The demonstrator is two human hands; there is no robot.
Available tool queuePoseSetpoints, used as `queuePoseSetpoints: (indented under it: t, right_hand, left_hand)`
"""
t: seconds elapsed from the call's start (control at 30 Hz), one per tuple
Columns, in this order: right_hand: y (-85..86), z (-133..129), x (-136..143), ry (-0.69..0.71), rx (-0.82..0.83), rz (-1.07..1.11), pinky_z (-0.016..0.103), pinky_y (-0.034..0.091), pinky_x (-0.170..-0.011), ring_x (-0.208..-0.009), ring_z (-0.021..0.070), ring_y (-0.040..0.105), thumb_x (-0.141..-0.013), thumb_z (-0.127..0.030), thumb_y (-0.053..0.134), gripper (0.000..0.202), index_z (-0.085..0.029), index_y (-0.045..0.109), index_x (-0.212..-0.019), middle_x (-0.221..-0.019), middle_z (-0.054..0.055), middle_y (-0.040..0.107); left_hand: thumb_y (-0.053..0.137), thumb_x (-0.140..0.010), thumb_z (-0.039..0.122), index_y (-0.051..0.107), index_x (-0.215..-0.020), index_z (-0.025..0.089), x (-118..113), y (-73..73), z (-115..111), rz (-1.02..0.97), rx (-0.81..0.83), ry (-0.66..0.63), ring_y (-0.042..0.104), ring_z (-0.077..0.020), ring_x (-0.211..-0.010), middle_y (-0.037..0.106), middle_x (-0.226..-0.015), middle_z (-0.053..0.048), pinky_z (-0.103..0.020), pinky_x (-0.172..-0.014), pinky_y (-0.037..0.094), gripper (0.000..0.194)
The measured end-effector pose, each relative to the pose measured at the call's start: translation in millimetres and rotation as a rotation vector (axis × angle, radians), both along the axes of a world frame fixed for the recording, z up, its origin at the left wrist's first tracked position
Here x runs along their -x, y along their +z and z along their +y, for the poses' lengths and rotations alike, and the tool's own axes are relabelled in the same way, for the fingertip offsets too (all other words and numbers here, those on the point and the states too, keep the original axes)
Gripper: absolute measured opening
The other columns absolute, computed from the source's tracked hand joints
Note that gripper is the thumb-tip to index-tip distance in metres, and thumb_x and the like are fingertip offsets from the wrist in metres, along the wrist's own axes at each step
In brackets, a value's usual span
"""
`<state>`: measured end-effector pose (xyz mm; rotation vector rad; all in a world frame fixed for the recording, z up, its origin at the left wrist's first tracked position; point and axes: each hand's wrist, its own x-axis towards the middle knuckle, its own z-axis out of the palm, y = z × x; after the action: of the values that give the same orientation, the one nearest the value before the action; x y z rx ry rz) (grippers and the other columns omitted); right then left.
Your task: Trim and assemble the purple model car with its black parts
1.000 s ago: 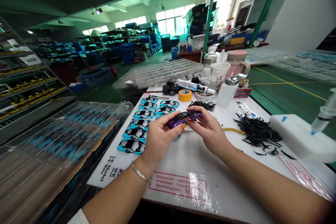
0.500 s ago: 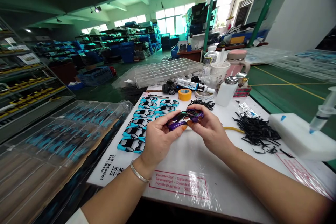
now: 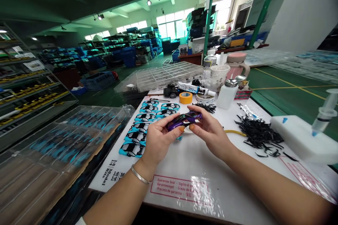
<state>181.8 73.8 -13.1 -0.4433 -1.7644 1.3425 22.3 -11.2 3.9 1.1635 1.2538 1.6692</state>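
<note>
I grip the purple toy car body between my left hand and right hand, fingers closed on it above the white table, beside rows of blue car bodies.

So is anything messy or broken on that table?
Nothing looks broken. The small purple toy car body sits whole between the left hand and right hand. The only untidy spot is the loose heap of thin black plastic bits, with a few strays scattered on the white table beside it.
</note>
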Motion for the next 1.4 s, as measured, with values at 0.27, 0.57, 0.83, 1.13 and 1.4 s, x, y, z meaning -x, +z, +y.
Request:
queuePoseSetpoints:
  t: [0.27,0.57,0.83,1.13,1.4]
  right_hand:
    - [1.3,0,-2,0.023,-0.011,-0.018,0.039,0.055,-0.089,-0.110,0.0249,0.061,-0.089,-0.042,0.068,0.056,-0.030,0.047,-0.139,-0.132,0.007,0.057]
    - [0.8,1,-3,0.010,-0.089,-0.031,0.035,0.054,-0.088,-0.114,0.0240,0.058,-0.090,-0.039,0.068,0.055,-0.030,0.046,-0.139,-0.128,0.007,0.057]
    - [2.9,0,-3,0.004,-0.045,-0.039,0.035,0.053,-0.087,-0.105,0.0211,0.060,-0.091,-0.041,0.068,0.048,-0.032,0.049,-0.134,-0.118,0.004,0.062]
    - [-2.5,-2,-1,0.000,0.007,-0.003,0.033,0.052,-0.086,-0.100,0.0193,0.061,-0.092,-0.041,0.066,0.039,-0.034,0.050,-0.126,-0.112,0.001,0.063]
    - [-5.6,-1,3,0.061,0.087,0.048,0.028,0.052,-0.082,-0.094,0.0159,0.058,-0.092,-0.033,0.064,0.034,-0.030,0.050,-0.123,-0.106,0.001,0.061]
  left_hand:
    - [0.083,-0.071,0.034,0.073,-0.116,0.016,5,-5.1,3,-0.069,0.011,-0.027,0.068,-0.0163,-0.068,0.075,-0.083,-0.007,-0.029,-0.068,0.060,0.049]
    - [0.083,-0.073,0.034,0.073,-0.115,0.020,5,-4.2,2,-0.101,0.010,-0.059,0.068,-0.0143,-0.069,0.075,-0.086,-0.006,-0.024,-0.065,0.058,0.045]
    - [0.086,-0.069,0.029,0.074,-0.114,0.019,0,2.3,-1,-0.073,0.005,-0.039,0.068,-0.0133,-0.071,0.075,-0.090,-0.005,-0.023,-0.068,0.058,0.048]
    - [0.082,-0.072,0.024,0.072,-0.116,0.016,-5,4.1,-5,0.097,-0.073,0.000,0.068,-0.0232,-0.106,0.073,-0.113,-0.008,-0.029,-0.094,0.056,0.046]
    - [0.082,-0.074,0.028,0.070,-0.119,0.014,-6,1.2,-7,0.223,-0.051,0.056,0.068,-0.0246,-0.105,0.072,-0.115,-0.010,-0.031,-0.092,0.057,0.049]
